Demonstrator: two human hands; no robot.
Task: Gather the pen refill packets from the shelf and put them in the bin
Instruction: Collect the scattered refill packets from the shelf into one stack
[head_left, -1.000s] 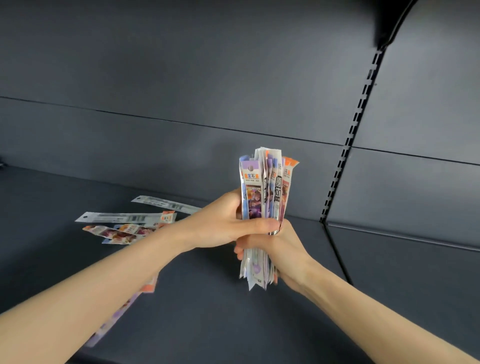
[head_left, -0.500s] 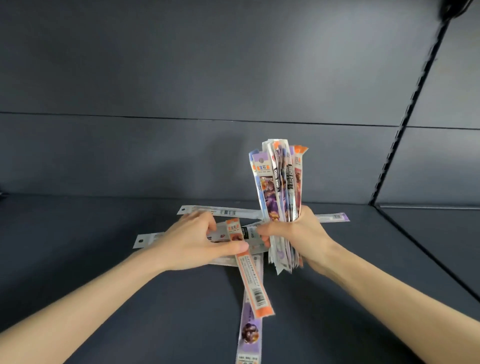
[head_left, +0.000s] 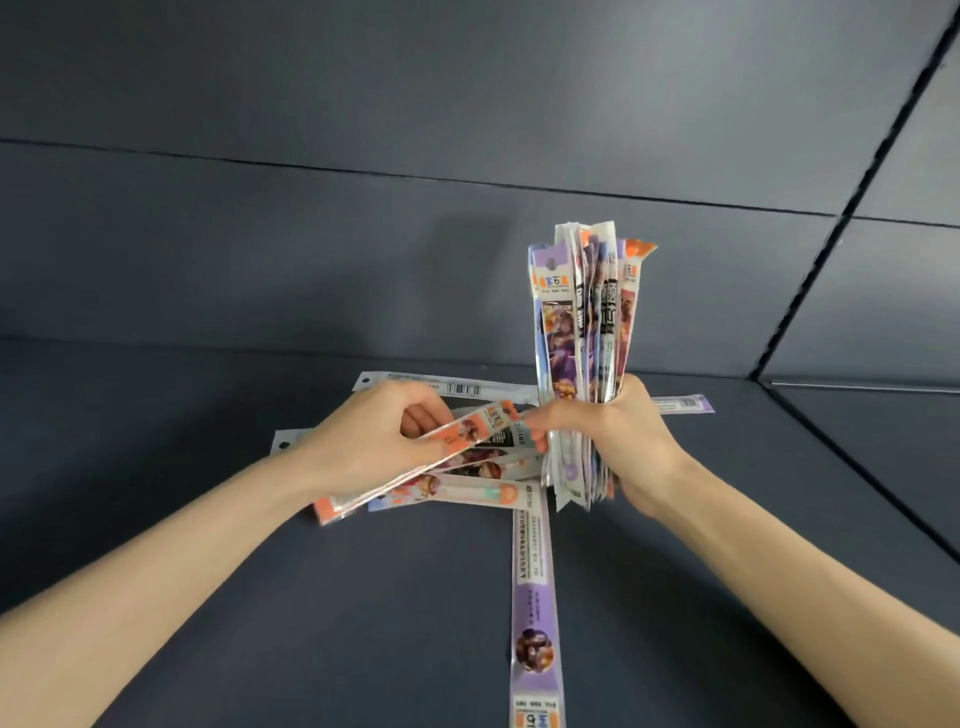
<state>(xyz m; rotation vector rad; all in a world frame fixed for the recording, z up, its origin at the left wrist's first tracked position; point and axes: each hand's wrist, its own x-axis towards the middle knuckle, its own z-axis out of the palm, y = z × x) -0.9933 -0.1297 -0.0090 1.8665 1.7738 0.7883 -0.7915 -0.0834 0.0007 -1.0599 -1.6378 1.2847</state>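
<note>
1. Since half a second ago the orange packet (head_left: 462, 434) has swung round. It pointed toward the camera then; now it slants from lower left to upper right, raised above the other packets.
2. The left hand (head_left: 374, 436) pinches this orange packet with curled fingers. The packet's far end reaches the thumb of the right hand (head_left: 618, 441).
3. The right hand is closed round a thick bundle (head_left: 582, 322) of packets, held upright over the shelf (head_left: 260, 597).
4. A small pile (head_left: 483, 480) of loose packets lies flat on the shelf under the left hand.
5. A purple packet (head_left: 535, 597) lies on the shelf, running from the pile toward the camera.
6. A white packet (head_left: 447, 387) with a barcode lies behind the left hand, near the back panel (head_left: 311, 260).
</note>
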